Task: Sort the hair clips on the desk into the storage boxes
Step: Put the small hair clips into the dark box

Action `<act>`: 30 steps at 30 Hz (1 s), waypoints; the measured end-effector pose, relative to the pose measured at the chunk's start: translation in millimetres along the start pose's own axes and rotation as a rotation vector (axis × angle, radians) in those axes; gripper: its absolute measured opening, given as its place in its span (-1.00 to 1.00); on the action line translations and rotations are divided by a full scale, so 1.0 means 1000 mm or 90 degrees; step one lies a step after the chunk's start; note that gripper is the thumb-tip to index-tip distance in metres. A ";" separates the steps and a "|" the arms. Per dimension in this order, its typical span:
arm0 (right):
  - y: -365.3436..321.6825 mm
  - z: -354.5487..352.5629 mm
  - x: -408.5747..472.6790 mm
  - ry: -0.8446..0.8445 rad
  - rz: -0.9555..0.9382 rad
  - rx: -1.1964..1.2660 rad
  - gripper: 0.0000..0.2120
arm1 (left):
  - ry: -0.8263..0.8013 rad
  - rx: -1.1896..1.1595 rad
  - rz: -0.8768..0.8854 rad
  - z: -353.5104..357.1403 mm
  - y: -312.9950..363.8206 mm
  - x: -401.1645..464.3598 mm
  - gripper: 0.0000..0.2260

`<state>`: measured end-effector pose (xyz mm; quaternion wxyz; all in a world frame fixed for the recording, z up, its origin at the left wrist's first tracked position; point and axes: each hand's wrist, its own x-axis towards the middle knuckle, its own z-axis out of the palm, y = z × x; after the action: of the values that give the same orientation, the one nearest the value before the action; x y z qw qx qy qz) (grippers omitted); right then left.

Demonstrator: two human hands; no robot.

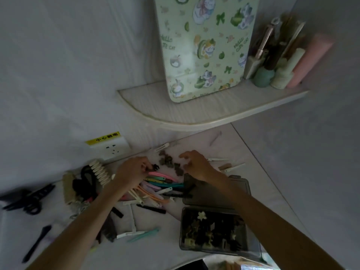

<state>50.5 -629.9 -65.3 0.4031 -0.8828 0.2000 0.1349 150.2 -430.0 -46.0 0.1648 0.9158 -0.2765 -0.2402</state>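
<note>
- The storage box (214, 230) sits nearest, a smoky translucent plastic rectangle, its base crowded with small dark claw clips and one pale flower-shaped piece (201, 215).
- Its hinged lid (210, 191) lies open just behind the base, partly under the right forearm.
- The right hand (196, 164) hovers over the far side of the tabletop (263, 182); its fingers are loosely curled and spread, and the blur hides whether they touch anything.
- The left hand (132, 169) pinches a tiny black claw clip (154, 167) between thumb and fingertips.
- Between the hands lies a cluster of small brown clips (167, 160), matte and knobbly, possibly bow-shaped.
- Below them a heap of slim snap clips (161, 182) in pink, yellow, teal, lilac and orange looks smooth and glossy; white duckbill clips (226, 164) lie scattered further right.
- At left, a cream ribbed claw clip (99, 172) and larger black clips (85, 182) are piled together.
- A rounded wall shelf (185, 112) carries a green cartoon-cat printed panel (204, 45).
</note>
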 end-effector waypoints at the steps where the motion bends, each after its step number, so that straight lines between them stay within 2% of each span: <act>1: -0.003 0.003 0.000 -0.017 0.005 -0.014 -0.62 | 0.003 -0.006 0.009 0.000 -0.003 -0.002 -0.91; 4: -0.019 0.019 0.004 -0.037 0.004 -0.044 -0.51 | 0.039 -0.036 0.019 0.002 -0.009 -0.009 -0.93; 9: -0.041 0.042 0.011 0.047 -0.014 -0.157 -0.78 | 0.127 -0.118 0.031 0.004 -0.013 -0.019 -0.93; 12: -0.047 0.044 0.010 0.054 -0.009 -0.183 -0.80 | 0.153 -0.171 0.027 -0.001 -0.015 -0.024 -0.91; 15: -0.049 0.042 0.002 0.102 -0.016 -0.126 -0.82 | 0.170 -0.198 0.042 -0.007 -0.019 -0.029 -0.87; 19: -0.048 0.033 -0.027 0.172 -0.018 0.033 -0.87 | 0.181 -0.237 0.082 -0.014 -0.019 -0.042 -0.80; 24: -0.043 0.020 -0.088 0.171 -0.001 0.263 -0.92 | 0.105 -0.305 0.155 -0.013 -0.007 -0.056 -0.83; 30: -0.014 0.008 -0.173 0.278 0.096 0.198 -0.82 | -0.010 -0.366 0.285 0.015 0.020 -0.094 -0.82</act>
<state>-96.4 -573.3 7.8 0.4701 -0.8011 0.3654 -0.0612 65.4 -393.1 -17.2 0.4618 0.7471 -0.3924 -0.2731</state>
